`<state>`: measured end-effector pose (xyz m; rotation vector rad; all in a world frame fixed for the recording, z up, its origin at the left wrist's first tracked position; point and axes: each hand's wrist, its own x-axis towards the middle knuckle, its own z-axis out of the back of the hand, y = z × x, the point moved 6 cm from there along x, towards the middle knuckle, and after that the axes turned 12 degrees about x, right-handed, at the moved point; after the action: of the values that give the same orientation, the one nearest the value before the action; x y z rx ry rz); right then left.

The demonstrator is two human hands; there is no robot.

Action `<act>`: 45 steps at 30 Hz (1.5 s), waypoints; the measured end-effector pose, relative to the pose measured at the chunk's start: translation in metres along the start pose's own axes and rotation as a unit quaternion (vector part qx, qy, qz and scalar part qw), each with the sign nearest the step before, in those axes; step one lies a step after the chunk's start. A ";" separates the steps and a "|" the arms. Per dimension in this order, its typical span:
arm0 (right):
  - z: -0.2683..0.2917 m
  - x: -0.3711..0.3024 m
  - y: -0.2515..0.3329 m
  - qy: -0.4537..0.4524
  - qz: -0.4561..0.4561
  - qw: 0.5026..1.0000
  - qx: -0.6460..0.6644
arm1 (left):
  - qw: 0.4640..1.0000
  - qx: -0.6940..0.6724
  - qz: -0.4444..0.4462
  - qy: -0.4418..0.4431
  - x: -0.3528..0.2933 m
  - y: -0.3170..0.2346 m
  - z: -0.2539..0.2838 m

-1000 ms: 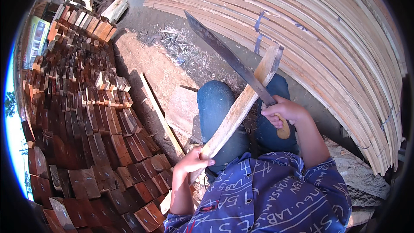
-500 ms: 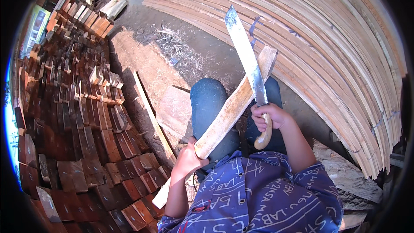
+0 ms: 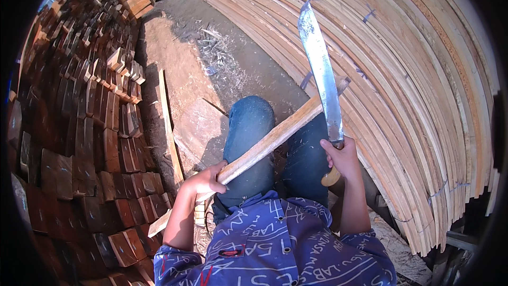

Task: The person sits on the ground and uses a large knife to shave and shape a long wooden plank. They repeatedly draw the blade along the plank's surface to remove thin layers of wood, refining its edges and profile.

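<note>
My left hand [image 3: 205, 181] is closed round the near end of a pale wooden stick [image 3: 270, 141], which slants up and right across my knees. My right hand [image 3: 343, 158] grips the light wooden handle of a machete [image 3: 321, 69]. Its broad, shiny blade points away from me and passes over the far part of the stick, hiding a piece of it. Whether the blade touches the wood cannot be made out. The curved butt of the handle shows below my fist.
Stacked dark wood blocks [image 3: 69, 172] fill the left side. Long bundled wooden strips [image 3: 391, 90] curve along the right. Shavings [image 3: 214, 47] lie on the ground ahead. A narrow slat [image 3: 169, 127] and a flat board [image 3: 198, 127] lie left of my knees.
The stick has turned to a flatter slant and shows a narrower side. My left hand has moved left, and my right hand with the machete has shifted right and slightly nearer. The view has tilted.
</note>
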<state>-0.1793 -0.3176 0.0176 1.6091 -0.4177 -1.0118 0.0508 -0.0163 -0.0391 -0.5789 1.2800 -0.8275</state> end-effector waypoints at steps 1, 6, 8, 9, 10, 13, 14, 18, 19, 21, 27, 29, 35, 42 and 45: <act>-0.002 -0.002 -0.002 0.010 -0.014 1.000 -0.007 | 1.000 -0.016 0.002 -0.006 0.000 0.004 -0.001; -0.033 -0.023 -0.025 0.086 -0.051 0.989 -0.113 | 1.000 -0.021 0.007 -0.013 -0.002 -0.007 -0.001; -0.034 -0.026 -0.029 0.081 -0.044 0.991 -0.098 | 1.000 -0.018 0.013 -0.010 -0.002 -0.012 0.000; -0.038 -0.027 -0.028 0.081 -0.043 0.992 -0.089 | 1.000 -0.021 0.015 -0.014 -0.002 -0.008 -0.001; -0.041 -0.028 -0.024 0.087 -0.048 0.992 -0.074 | 0.999 -0.024 0.017 -0.017 -0.002 -0.004 -0.002; -0.039 -0.025 -0.007 0.085 -0.056 0.994 -0.036 | 0.998 -0.022 0.006 -0.051 -0.002 0.008 -0.007; -0.036 -0.021 -0.006 0.077 -0.052 0.995 -0.028 | 0.998 -0.004 -0.004 -0.062 -0.002 0.010 -0.008; -0.031 -0.016 -0.012 0.049 -0.049 0.997 0.028 | 0.998 0.008 -0.001 -0.056 -0.001 0.000 -0.005; -0.034 -0.020 -0.014 0.060 -0.053 0.997 -0.007 | 0.998 0.005 -0.005 -0.055 -0.002 -0.008 -0.004; -0.041 -0.029 -0.020 0.082 -0.060 0.992 -0.075 | 0.999 0.008 -0.005 -0.047 -0.002 -0.010 -0.003; -0.037 -0.029 -0.005 0.085 -0.048 0.994 -0.051 | 0.998 -0.059 -0.002 -0.037 -0.002 -0.009 -0.003; -0.030 -0.023 0.000 0.050 -0.037 0.998 -0.005 | 0.997 -0.063 -0.008 -0.042 -0.003 -0.005 -0.004; -0.031 -0.031 -0.014 0.060 -0.056 0.995 -0.059 | 0.999 -0.045 0.003 -0.027 -0.001 -0.012 0.000; -0.027 -0.035 -0.001 0.077 -0.060 0.994 -0.046 | 0.998 -0.057 -0.001 -0.038 -0.003 -0.011 -0.001; -0.015 -0.029 0.003 0.027 -0.039 0.999 0.022 | 0.998 -0.041 -0.018 -0.052 -0.001 -0.006 -0.002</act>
<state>-0.1833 -0.2883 0.0318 1.6988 -0.3445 -1.0199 0.0471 -0.0186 -0.0344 -0.7027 1.2162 -0.7673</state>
